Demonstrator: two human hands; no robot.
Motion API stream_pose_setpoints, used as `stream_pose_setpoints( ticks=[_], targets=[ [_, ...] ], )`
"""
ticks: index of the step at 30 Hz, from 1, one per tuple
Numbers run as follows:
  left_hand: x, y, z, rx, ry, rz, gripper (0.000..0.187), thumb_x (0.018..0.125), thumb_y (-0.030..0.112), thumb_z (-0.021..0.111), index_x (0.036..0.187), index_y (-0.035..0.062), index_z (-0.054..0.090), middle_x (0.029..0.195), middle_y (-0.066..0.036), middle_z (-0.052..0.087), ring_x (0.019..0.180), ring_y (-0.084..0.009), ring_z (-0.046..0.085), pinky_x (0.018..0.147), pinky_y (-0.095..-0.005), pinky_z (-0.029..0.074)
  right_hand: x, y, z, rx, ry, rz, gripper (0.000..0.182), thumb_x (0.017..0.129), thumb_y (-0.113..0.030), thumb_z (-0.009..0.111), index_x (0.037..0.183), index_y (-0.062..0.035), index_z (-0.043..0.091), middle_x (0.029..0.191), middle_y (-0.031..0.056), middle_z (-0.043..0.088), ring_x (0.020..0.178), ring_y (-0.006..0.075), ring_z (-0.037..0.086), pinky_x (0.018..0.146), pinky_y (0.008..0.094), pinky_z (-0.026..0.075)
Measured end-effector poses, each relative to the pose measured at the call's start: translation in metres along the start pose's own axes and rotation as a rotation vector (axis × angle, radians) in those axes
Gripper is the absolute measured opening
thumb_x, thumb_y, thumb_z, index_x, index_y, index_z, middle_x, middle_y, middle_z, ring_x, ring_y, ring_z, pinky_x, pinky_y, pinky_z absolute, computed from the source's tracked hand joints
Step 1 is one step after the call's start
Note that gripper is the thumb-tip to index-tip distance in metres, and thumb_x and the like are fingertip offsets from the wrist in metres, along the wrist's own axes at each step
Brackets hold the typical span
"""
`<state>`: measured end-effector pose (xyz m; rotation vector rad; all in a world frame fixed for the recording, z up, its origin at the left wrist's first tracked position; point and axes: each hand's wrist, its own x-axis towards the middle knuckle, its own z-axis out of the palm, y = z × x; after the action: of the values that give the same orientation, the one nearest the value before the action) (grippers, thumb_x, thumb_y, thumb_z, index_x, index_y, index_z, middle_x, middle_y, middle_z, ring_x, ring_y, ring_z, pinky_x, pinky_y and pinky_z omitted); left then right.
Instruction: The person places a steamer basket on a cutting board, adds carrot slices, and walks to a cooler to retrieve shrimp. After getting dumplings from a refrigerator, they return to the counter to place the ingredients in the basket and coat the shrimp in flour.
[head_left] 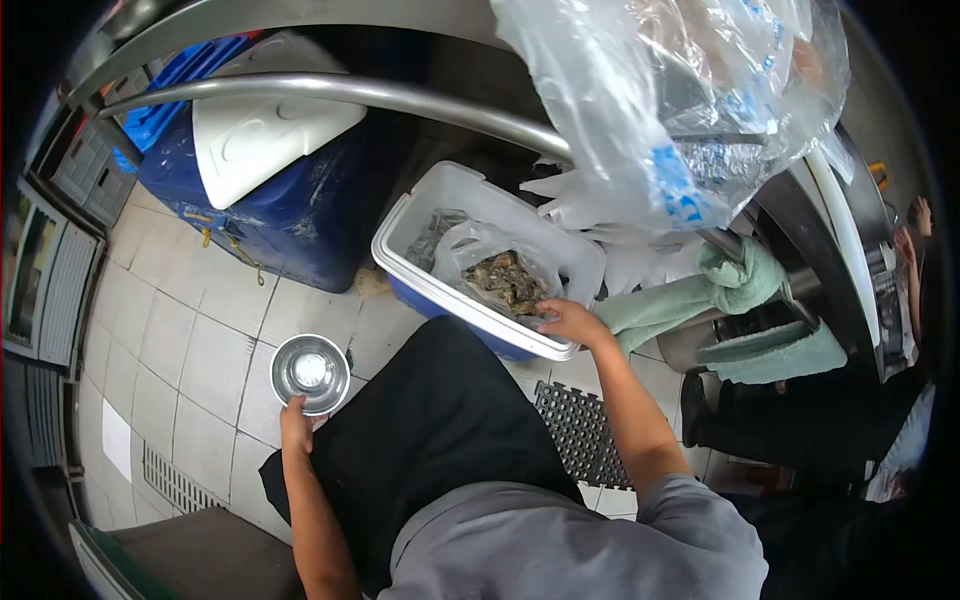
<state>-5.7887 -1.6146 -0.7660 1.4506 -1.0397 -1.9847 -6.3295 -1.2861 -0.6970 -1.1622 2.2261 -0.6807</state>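
My left hand (pixel 297 425) grips the rim of a round, shiny metal bowl (pixel 311 373), held above the tiled floor with nothing visible inside. To the right, my right hand (pixel 573 321) reaches over the near rim of a blue-and-white cooler box (pixel 440 285). Its curled fingers are at the edge of a clear plastic bag (pixel 462 246) lying open in the box. Rough brown, shell-like lumps (pixel 505 283) fill the bag; their exact kind is hard to make out. Another piece of clear plastic (pixel 436 235) lies at the box's left end.
A steel rail (pixel 370 92) runs above the box, with plastic bags (pixel 690 150) hanging low at right. Green towels (pixel 740 285) hang beside them. A large blue container (pixel 260 215) carries a white lid (pixel 270 125). A black mat (pixel 580 425) lies on the floor; another person (pixel 800 420) is at right.
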Motion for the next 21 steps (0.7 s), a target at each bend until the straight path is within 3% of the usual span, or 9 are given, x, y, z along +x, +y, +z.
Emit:
stream_pose_setpoints(
  ticks=[3,5,6,7,10,12,13,15,21],
  targets=[
    [0.013,-0.007,0.004,0.023,-0.041,-0.022,0.042,0.094,0.024,0.053,0.122,-0.0072,0.056,0.108,-0.017,0.069,0.091,-0.0283,0.071,0.072,-0.0432,0.060,0.001,-0.006,0.007,-0.225,-0.083,-0.040,0.048,0.080,-0.024,0.076,0.124,-0.0059,0.069,0.119,0.0175,0.072,0.113,0.0336,0.067,0.097,0.0413,0.052],
    [0.019,-0.009,0.009,0.039,-0.059,-0.028,0.042,0.094,0.024,0.054,0.122,-0.0072,0.056,0.107,-0.017,0.069,0.090,-0.0278,0.071,0.072,-0.0428,0.060,0.010,-0.015,0.021,-0.508,-0.111,0.158,0.040,0.080,-0.015,0.073,0.118,-0.0058,0.071,0.106,0.0177,0.074,0.105,0.0308,0.070,0.092,0.0420,0.054],
    [0.022,-0.013,0.012,0.052,-0.036,-0.017,0.042,0.094,0.024,0.054,0.122,-0.0072,0.056,0.107,-0.017,0.069,0.090,-0.0276,0.071,0.072,-0.0426,0.060,0.018,-0.004,0.026,-0.621,-0.171,0.134,0.025,0.085,-0.014,0.068,0.108,-0.0069,0.073,0.100,0.0153,0.075,0.091,0.0288,0.073,0.082,0.0422,0.056],
    [0.023,-0.014,0.014,0.065,-0.011,-0.008,0.042,0.094,0.024,0.055,0.123,-0.0072,0.056,0.107,-0.017,0.069,0.090,-0.0274,0.071,0.072,-0.0423,0.060,0.025,0.002,0.028,-0.622,-0.171,0.134,0.025,0.085,-0.014,0.068,0.108,-0.0069,0.073,0.100,0.0153,0.075,0.091,0.0288,0.073,0.082,0.0422,0.056],
    [0.022,-0.014,0.013,0.096,-0.040,-0.014,0.044,0.094,0.024,0.055,0.124,-0.0081,0.055,0.110,-0.018,0.068,0.090,-0.0281,0.071,0.072,-0.0415,0.061,0.041,-0.002,0.013,-0.304,-0.047,0.117,0.013,0.092,-0.015,0.064,0.099,-0.0053,0.070,0.085,0.0119,0.073,0.071,0.0236,0.071,0.068,0.0385,0.057],
    [0.022,-0.014,0.012,0.112,-0.035,-0.012,0.044,0.094,0.024,0.055,0.124,-0.0084,0.055,0.110,-0.018,0.068,0.090,-0.0283,0.071,0.072,-0.0412,0.061,0.054,-0.034,-0.004,0.272,0.072,0.366,0.020,0.099,-0.021,0.057,0.089,-0.0047,0.063,0.081,0.0094,0.068,0.060,0.0210,0.066,0.062,0.0379,0.056],
    [0.021,-0.015,0.011,0.109,-0.035,0.001,0.045,0.094,0.024,0.054,0.125,-0.0084,0.054,0.110,-0.018,0.068,0.090,-0.0282,0.071,0.071,-0.0412,0.062,0.063,-0.041,-0.005,0.269,0.073,0.371,0.020,0.099,-0.021,0.057,0.089,-0.0047,0.063,0.081,0.0094,0.068,0.060,0.0210,0.066,0.062,0.0379,0.056],
    [0.020,-0.015,0.009,0.101,-0.033,0.015,0.045,0.094,0.024,0.054,0.125,-0.0083,0.054,0.110,-0.018,0.068,0.090,-0.0281,0.072,0.071,-0.0411,0.062,0.089,-0.056,-0.009,0.479,0.166,0.136,0.021,0.101,-0.020,0.056,0.087,-0.0056,0.059,0.070,0.0041,0.061,0.049,0.0127,0.056,0.052,0.0324,0.050],
    [0.008,-0.009,0.005,0.133,-0.008,0.004,0.043,0.096,0.024,0.052,0.127,-0.0056,0.053,0.110,-0.017,0.069,0.091,-0.0273,0.072,0.069,-0.0414,0.062,0.157,-0.152,-0.047,0.256,0.243,-0.191,0.016,0.102,-0.015,0.056,0.091,-0.0041,0.058,0.068,0.0012,0.057,0.057,0.0109,0.055,0.055,0.0285,0.047]
  ],
)
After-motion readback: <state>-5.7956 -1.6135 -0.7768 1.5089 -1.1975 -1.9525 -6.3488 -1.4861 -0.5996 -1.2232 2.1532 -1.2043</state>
